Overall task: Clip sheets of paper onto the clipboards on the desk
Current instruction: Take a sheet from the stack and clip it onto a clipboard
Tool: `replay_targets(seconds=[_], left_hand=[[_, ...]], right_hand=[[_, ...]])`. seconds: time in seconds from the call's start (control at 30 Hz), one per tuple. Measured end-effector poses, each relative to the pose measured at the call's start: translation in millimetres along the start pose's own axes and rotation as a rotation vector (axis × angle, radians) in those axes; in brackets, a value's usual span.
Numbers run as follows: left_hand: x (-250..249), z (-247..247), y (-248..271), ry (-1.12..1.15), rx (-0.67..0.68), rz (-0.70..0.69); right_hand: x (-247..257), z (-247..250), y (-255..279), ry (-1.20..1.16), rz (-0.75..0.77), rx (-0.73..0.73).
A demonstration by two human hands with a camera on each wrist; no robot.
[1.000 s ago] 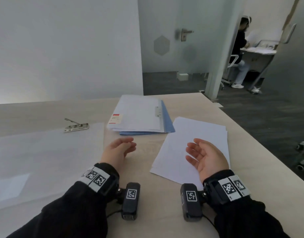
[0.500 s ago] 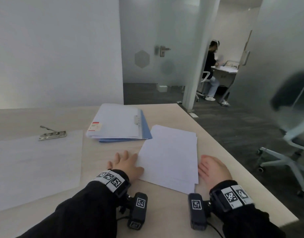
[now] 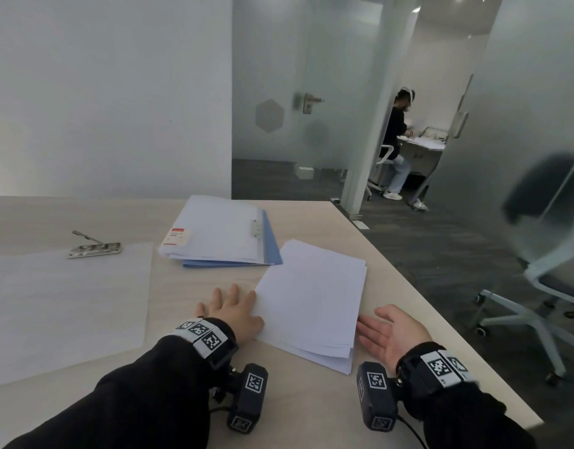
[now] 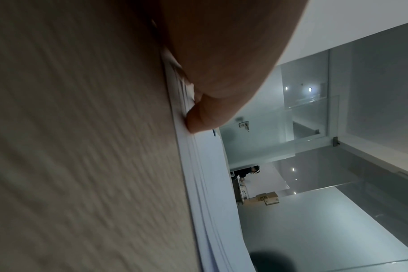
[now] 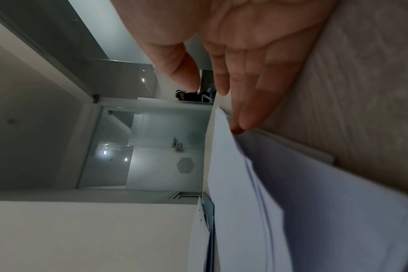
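A stack of white paper (image 3: 315,303) lies on the desk, its sheets slightly fanned. My left hand (image 3: 234,309) rests flat on the desk at the stack's left edge. In the left wrist view its thumb (image 4: 203,117) presses against the edges of the paper (image 4: 198,165). My right hand (image 3: 386,328) stands on its side at the stack's right edge, palm turned inward. Its straight fingers (image 5: 252,110) touch the paper (image 5: 291,202). A clear clipboard (image 3: 68,306) with a metal clip (image 3: 94,249) lies to the left, nothing under its clip.
Behind the paper lies a pile of clipboards with sheets, one blue (image 3: 221,233). The desk's right edge (image 3: 441,303) runs close to my right hand. An office chair (image 3: 545,270) stands beyond it. A person (image 3: 396,140) sits at a far desk.
Both hands came down from hovering over the desk to the two sides of the paper stack. The right hand has since turned its palm inward against the right edge.
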State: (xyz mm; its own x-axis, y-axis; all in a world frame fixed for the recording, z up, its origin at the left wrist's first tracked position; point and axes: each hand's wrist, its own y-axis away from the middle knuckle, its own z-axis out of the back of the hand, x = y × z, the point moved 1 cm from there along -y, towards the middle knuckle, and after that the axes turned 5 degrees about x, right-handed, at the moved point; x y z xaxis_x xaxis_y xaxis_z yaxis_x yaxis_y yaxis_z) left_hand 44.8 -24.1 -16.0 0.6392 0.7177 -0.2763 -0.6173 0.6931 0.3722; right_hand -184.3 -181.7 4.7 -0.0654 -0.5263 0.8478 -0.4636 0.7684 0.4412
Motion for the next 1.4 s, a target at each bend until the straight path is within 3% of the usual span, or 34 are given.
replay_targets(seconds=[0.43, 0.77, 1.03, 1.23, 1.4], left_hand=[[1.2, 0.9, 1.5, -0.001, 0.033, -0.011], [1.7, 2.2, 4.7, -0.014, 0.052, -0.03], [6.1, 1.2, 2.1, -0.007, 0.054, -0.068], [6.0, 3.3, 4.3, 0.017, 0.071, -0.09], [6.5, 8.0, 9.3, 0.172, 0.001, -0.09]], right_hand=[[0.7, 4.4, -0.4, 0.178, -0.063, -0.092], [-0.8, 8.9, -19.6, 0.248, -0.106, -0.073], [-3.5, -1.7, -28.8, 0.498, 0.038, 0.003], [-2.5, 10.9, -27.6, 0.451, 0.116, 0.017], [10.8, 14.0, 5.3, 0.402, 0.199, 0.018]])
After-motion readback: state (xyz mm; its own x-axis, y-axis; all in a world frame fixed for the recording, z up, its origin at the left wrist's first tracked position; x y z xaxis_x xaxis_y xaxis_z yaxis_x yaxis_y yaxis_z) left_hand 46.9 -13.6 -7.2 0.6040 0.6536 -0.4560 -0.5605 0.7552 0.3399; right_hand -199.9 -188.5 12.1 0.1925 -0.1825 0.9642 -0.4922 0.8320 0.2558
